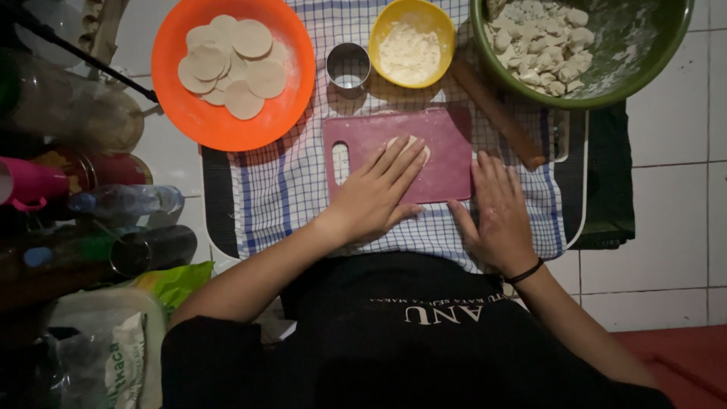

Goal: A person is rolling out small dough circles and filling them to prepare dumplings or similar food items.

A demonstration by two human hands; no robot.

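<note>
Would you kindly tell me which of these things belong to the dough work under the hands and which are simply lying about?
In use:
left hand pressing the dough piece
right hand on the checked cloth
pink cutting board
orange plate of flattened rounds
green bowl of dough lumps
yellow flour bowl
metal ring cutter
rolling pin

Lying about:
bottles
plastic bag

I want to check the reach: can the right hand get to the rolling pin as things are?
Probably yes: the right hand rests flat and empty, with nothing between it and the rolling pin.
</note>
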